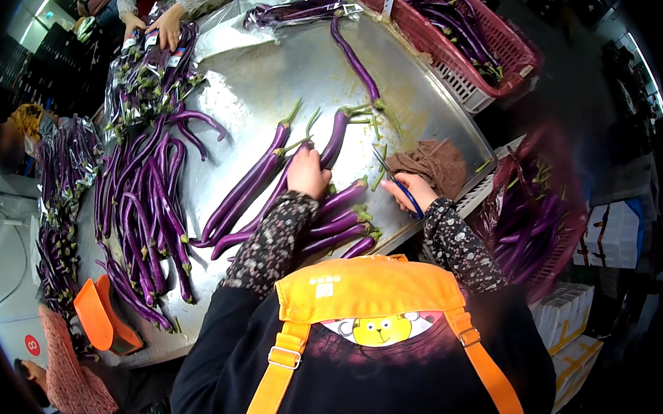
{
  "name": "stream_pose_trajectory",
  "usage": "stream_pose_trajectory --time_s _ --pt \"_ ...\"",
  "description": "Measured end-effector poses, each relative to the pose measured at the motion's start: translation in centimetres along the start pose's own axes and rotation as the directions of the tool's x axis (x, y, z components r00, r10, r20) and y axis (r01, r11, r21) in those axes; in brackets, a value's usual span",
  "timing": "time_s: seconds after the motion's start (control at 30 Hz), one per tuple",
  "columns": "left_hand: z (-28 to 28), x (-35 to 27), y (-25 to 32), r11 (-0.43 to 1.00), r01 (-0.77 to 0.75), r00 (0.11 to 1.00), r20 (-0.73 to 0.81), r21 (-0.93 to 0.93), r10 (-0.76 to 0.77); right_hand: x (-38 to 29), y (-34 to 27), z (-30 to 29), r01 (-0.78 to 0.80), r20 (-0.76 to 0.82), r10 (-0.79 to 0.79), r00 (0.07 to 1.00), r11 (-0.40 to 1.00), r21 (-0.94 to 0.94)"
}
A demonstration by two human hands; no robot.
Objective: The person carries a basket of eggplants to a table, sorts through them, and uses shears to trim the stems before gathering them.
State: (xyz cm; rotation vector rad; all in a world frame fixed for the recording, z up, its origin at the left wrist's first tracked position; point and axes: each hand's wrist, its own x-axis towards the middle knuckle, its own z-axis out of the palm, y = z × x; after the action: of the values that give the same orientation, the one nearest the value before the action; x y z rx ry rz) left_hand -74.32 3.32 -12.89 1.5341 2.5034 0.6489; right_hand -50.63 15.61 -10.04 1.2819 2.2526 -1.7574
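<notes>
My left hand (307, 174) is closed around the upper end of a long purple eggplant (280, 192), whose green stem points away from me. To its left lie two more long eggplants (245, 192); a thicker eggplant (336, 135) shows beyond its fingers. My right hand (411, 190) grips scissors (412, 203) with blue handles, their blades pointing up and left over a cut green stem piece (379, 180). Below and between my arms, several eggplants (337, 228) rest side by side, stem ends to the right, partly hidden by my left sleeve.
The metal table (294, 61) holds a brown cloth (428, 164), an eggplant pile (144, 213), bagged eggplants (147, 76) under another person's hands (167, 26), and an orange holder (96, 315). A red crate (518, 42) and a bagged basket (538, 234) of eggplants stand right.
</notes>
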Motion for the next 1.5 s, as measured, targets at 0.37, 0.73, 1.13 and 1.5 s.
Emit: stream_pose_trajectory --time_s 0.37,0.73,1.13,1.5 --pt "-11.4 -3.3 3.5 0.765 0.269 0.927 0.372 -0.585 -0.042 0.2 -3.4 -0.8 0.346 -0.290 -0.349 0.891 0.936 -0.065" --pt "-13.1 -5.9 3.3 0.722 0.336 0.867 0.498 -0.604 0.013 -0.7 -5.3 -1.4 0.328 -0.245 -0.416 0.876 0.886 -0.328" --pt "-2.9 -5.2 -5.3 0.965 0.140 0.984 0.078 0.220 -0.160 0.6 -2.5 1.2 0.232 0.020 -0.241 0.970 0.906 -0.355" --pt "-5.0 -5.8 -2.3 0.800 0.273 0.947 0.293 -0.534 -0.128 1.8 -2.4 -0.3 0.114 0.172 -0.109 0.979 0.993 -0.021"
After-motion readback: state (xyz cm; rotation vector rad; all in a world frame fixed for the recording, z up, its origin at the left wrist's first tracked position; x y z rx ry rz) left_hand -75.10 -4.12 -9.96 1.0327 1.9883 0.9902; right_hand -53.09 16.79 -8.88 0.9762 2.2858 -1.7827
